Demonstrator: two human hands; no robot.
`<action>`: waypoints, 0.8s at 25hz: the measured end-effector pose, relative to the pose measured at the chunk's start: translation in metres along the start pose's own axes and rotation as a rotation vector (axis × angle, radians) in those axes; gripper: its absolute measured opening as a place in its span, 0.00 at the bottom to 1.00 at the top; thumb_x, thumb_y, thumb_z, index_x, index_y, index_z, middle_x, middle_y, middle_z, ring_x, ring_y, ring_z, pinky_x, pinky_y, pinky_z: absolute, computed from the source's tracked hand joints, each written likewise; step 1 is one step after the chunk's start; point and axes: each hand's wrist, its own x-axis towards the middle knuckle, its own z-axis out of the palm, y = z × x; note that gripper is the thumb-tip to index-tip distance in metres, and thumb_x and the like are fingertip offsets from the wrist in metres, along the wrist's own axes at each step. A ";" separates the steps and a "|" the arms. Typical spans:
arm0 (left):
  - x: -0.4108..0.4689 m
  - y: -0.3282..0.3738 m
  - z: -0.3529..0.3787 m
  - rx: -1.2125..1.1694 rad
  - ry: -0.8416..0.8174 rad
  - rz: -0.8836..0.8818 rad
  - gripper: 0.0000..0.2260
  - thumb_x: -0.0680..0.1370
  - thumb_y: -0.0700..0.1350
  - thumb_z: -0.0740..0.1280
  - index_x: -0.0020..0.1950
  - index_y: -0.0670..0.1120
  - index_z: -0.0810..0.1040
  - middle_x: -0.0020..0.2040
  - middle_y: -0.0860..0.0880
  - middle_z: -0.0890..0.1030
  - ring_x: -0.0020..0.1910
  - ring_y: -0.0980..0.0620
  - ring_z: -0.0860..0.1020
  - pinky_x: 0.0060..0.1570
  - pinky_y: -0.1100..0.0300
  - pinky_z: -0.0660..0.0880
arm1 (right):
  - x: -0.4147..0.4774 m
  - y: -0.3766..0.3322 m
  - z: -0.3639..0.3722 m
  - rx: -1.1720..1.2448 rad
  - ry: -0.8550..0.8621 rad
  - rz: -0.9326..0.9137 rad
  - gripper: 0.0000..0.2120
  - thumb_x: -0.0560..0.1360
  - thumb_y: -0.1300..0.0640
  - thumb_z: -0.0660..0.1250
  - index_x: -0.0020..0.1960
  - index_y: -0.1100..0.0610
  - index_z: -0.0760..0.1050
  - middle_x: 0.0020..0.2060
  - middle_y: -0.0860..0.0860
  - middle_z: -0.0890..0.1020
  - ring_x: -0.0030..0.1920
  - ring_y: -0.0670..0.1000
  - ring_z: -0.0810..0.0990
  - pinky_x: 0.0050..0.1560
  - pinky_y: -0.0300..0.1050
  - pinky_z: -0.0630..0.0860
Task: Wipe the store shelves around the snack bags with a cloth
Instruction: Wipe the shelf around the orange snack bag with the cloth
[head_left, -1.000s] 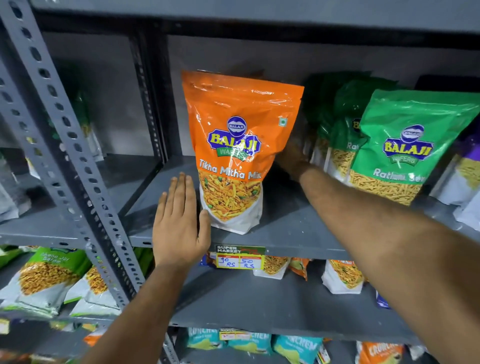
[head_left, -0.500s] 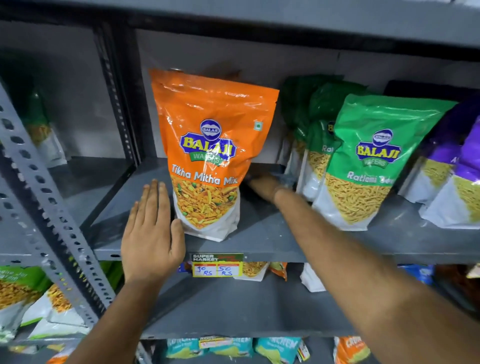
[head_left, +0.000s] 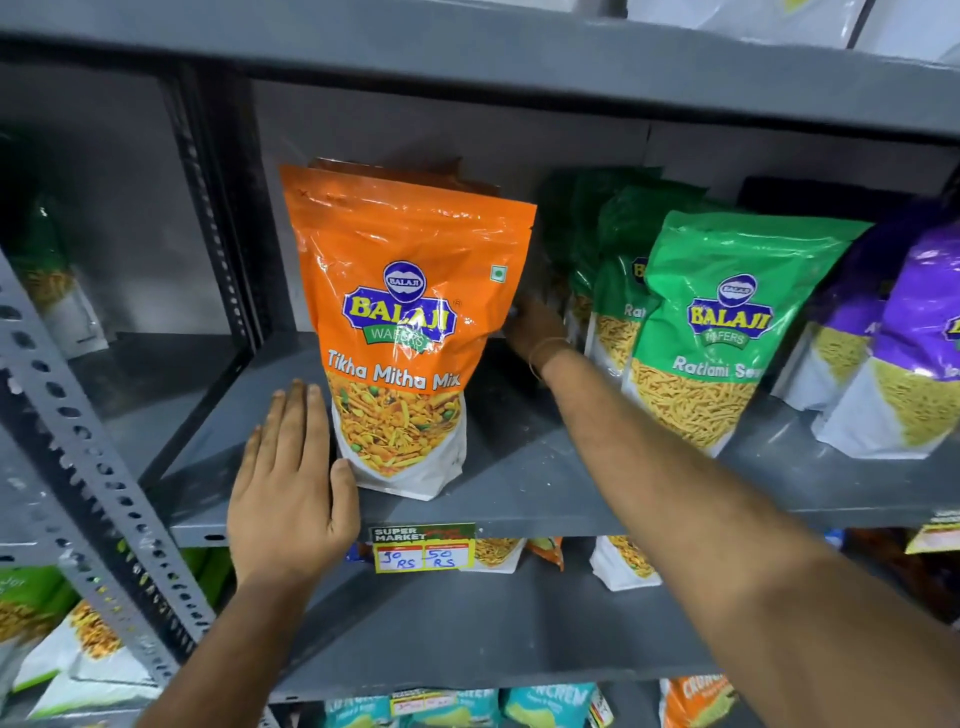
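An orange Balaji snack bag (head_left: 405, 322) stands upright on the grey metal shelf (head_left: 545, 483), with another orange bag just behind it. My left hand (head_left: 293, 493) lies flat on the shelf, fingers spread, its thumb touching the bag's lower left corner. My right hand (head_left: 537, 332) reaches in at the bag's right edge; its fingers are hidden behind the bag, so I cannot tell what they hold. No cloth shows anywhere. Green Balaji bags (head_left: 727, 332) stand to the right of my right forearm.
Purple bags (head_left: 919, 338) stand at the far right of the same shelf. A perforated grey post (head_left: 88, 467) runs down the left. A yellow price tag (head_left: 422, 548) hangs on the shelf's front lip. The shelf below (head_left: 467, 634) holds more snack bags.
My right hand has lifted from low on the shelf behind the orange bag to the bag's right edge. My left hand stays flat beside the bag.
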 end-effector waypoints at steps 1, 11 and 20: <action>-0.002 -0.001 -0.001 0.002 -0.002 0.000 0.32 0.85 0.54 0.50 0.88 0.41 0.59 0.87 0.39 0.64 0.87 0.39 0.62 0.83 0.38 0.62 | 0.013 0.003 0.011 -0.006 -0.013 -0.007 0.16 0.79 0.53 0.63 0.66 0.53 0.77 0.64 0.58 0.81 0.64 0.61 0.79 0.62 0.53 0.76; 0.000 0.001 -0.001 -0.002 -0.014 0.013 0.31 0.86 0.53 0.50 0.88 0.42 0.60 0.87 0.40 0.64 0.87 0.40 0.62 0.83 0.40 0.62 | -0.010 0.019 0.044 -0.014 -0.253 0.002 0.17 0.82 0.49 0.58 0.66 0.50 0.76 0.68 0.55 0.79 0.67 0.58 0.76 0.69 0.52 0.71; -0.001 0.003 -0.002 -0.025 -0.028 0.009 0.32 0.86 0.53 0.51 0.88 0.40 0.59 0.87 0.38 0.64 0.87 0.39 0.62 0.84 0.39 0.62 | -0.176 0.030 -0.024 -0.011 -0.351 -0.087 0.19 0.81 0.60 0.62 0.69 0.47 0.74 0.58 0.43 0.79 0.57 0.45 0.78 0.56 0.34 0.72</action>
